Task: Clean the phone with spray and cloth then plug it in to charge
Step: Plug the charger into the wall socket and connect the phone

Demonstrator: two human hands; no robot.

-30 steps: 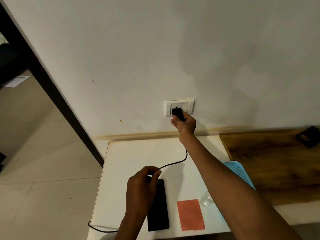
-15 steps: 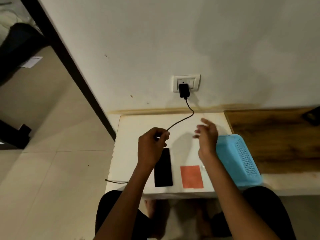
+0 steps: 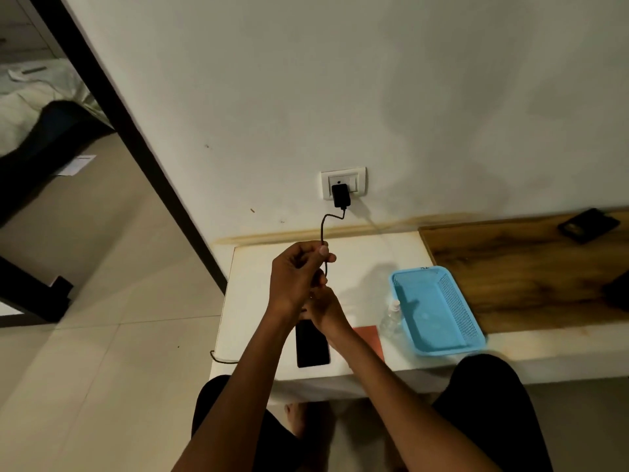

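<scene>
The phone (image 3: 311,344) lies flat on the white table (image 3: 360,253), near its front edge, dark screen up, its upper end hidden under the 2 hands. The charger (image 3: 341,195) sits in the wall socket (image 3: 359,175), and the cable (image 3: 323,229) drops from it in a loose bend into the left hand (image 3: 294,277), whose thumb and fingers are curled and pinching the cable. The right hand (image 3: 323,310) is tucked close under the left, touching it; it seems to be working along the cable, but I cannot tell whether its fingers are closed on anything, since the left hand covers them. More cable hangs off the table's left edge. A red cloth (image 3: 369,338) lies just beside the phone, partly under the right forearm, a small clear spray bottle (image 3: 391,318) stands beside the blue basket (image 3: 439,311), and a dark object (image 3: 589,225) rests on the wooden top (image 3: 510,267) further right. The cleaning looks done, so the step in hand is likely finding the cable's free end. The cable is thin, light and floppy, so it is best held close behind its plug, where it is stiff. The phone is rigid, smooth and probably slippery with a breakable screen; holding it by its long edges should steady it while the plug goes in.
</scene>
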